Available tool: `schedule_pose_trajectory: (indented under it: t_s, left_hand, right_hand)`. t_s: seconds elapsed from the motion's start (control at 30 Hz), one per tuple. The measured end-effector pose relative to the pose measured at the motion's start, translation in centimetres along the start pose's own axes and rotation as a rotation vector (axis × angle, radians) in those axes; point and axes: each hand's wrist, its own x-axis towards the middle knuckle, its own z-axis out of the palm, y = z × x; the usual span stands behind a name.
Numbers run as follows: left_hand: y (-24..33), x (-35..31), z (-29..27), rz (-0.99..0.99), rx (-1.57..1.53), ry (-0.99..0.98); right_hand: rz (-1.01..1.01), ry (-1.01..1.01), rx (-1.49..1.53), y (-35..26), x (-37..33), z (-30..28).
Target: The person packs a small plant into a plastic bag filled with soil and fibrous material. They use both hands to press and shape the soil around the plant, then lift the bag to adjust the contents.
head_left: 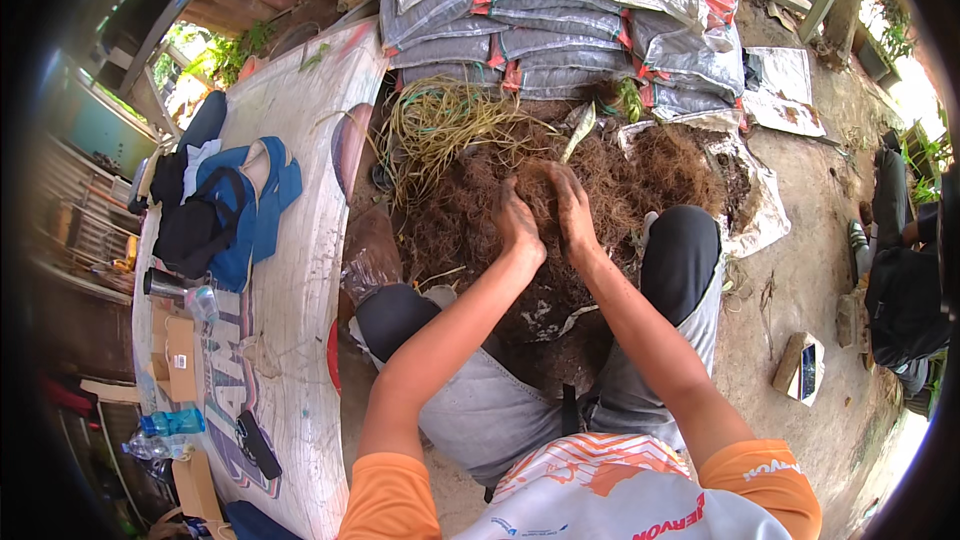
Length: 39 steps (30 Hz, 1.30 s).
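Observation:
My left hand (515, 217) and my right hand (572, 204) are cupped toward each other around a clump of brown fibre (537, 190). Dirt darkens the fingers. Just beyond the right fingertips rises a pale green leafy cutting (579, 132); where its lower end goes is hidden. Both hands are over a heap of loose, root-like brown fibre (455, 202) between my knees. A tangle of yellow-green string (440, 125) lies on the heap's far left side.
Stacked grey sacks (560, 35) stand behind the heap. On the left, a long white board (290, 360) holds a blue bag (262, 195) and bottles (172, 422). A phone on a block (806, 370) lies at right, near another person (905, 290).

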Motion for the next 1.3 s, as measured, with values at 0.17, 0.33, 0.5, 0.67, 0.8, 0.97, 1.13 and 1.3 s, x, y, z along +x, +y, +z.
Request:
schedule_pose_trajectory:
  t_s: [0.17, 0.33, 0.5, 0.67, 0.8, 0.97, 1.13, 1.3]
  left_hand:
    - [-0.7, -2.2, 1.0, 0.165, 0.252, 0.006]
    - [1.4, -2.3, 1.4, 0.829, 1.147, -0.248]
    - [2.1, -2.7, 2.1, 1.332, 1.244, -0.457]
    - [0.5, -1.7, 1.2, 1.233, 1.178, -0.386]
    - [-0.5, -0.2, 0.0, 1.153, 1.193, -0.454]
    - [1.5, -1.0, 1.4, 1.255, 1.195, -0.728]
    - [1.5, -0.9, 0.4, 1.462, 1.382, -0.692]
    - [0.2, -1.0, -0.2, 1.591, 1.286, -0.586]
  right_hand:
    - [0.136, 0.04, 0.315, 0.8, 0.9, -1.0]
    - [0.356, 0.018, 0.547, -2.4, -0.5, -1.3]
    - [0.292, -0.02, 0.528, -0.9, 0.2, -2.0]
    - [0.332, 0.074, 0.493, -0.6, -0.3, -1.9]
    - [0.407, 0.133, 0.524, 0.3, 0.3, -2.2]
    - [0.26, -0.273, 0.771, 2.2, 1.9, -5.6]
    - [0.321, 0.166, 0.5, -0.4, 0.0, -2.5]
    - [0.173, -0.053, 0.463, 0.8, 0.2, -3.4]
